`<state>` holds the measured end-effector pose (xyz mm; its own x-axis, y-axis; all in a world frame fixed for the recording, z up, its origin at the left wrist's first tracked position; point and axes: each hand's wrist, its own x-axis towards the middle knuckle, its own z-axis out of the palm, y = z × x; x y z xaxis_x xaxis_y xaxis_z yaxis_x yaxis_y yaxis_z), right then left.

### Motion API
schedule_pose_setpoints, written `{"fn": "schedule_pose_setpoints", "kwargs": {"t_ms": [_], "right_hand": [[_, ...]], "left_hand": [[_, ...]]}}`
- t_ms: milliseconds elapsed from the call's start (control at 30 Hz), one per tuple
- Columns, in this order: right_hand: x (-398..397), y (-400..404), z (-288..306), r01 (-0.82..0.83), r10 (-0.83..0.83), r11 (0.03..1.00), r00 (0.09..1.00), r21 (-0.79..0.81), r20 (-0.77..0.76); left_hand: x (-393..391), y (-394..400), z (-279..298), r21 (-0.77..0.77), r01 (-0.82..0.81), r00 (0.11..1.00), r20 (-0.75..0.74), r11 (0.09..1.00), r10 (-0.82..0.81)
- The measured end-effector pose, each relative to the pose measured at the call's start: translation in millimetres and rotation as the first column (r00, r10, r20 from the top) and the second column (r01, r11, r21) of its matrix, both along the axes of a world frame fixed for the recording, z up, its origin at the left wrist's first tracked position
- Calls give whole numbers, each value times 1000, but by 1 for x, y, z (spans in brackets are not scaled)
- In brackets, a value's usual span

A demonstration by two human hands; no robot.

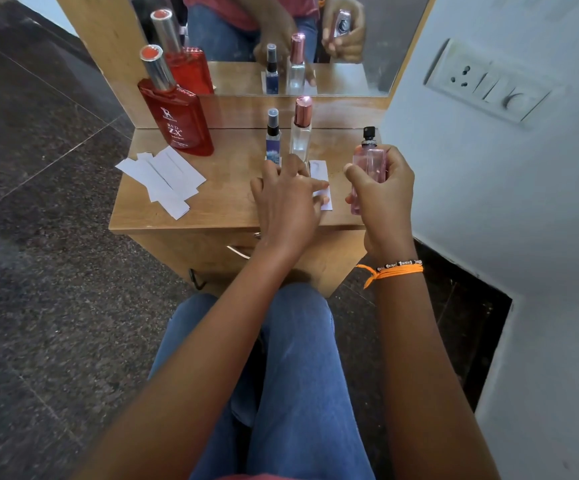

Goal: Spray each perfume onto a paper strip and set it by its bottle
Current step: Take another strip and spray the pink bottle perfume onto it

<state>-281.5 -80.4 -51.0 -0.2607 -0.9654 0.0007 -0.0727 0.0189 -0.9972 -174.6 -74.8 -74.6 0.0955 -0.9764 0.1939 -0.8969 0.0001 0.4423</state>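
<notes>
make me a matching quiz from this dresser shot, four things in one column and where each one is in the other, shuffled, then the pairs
Things
1. red perfume bottle
2. pink perfume bottle
3. stack of blank paper strips
4. small blue spray bottle

Places
A. held upright in the right hand
B. lying at the tabletop's left front edge
C. standing beside the clear bottle with the rose-gold cap
D. standing at the back left, by the mirror

Pairs: 1-D, 2-A, 3-B, 4-C
</notes>
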Motion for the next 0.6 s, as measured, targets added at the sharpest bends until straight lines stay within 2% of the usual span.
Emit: {"fn": "schedule_pose_setpoints", "kwargs": {"t_ms": [200, 433, 533, 600], "right_hand": [[1, 0, -6, -12, 12, 1000, 1000, 13, 3], [4, 1, -9, -35, 35, 999, 999, 24, 27], [5, 3, -9, -56, 56, 998, 998, 1, 20], [5, 4, -7, -94, 95, 995, 995, -37, 29]], "left_hand": [[-2, -4, -4, -28, 36, 999, 31, 999, -35], [0, -6, -8, -80, 34, 998, -50, 996, -39], [0, 0, -4, -133, 11, 986, -166, 991, -33], [2, 4, 3, -150, 33, 922, -377, 988, -88]]}}
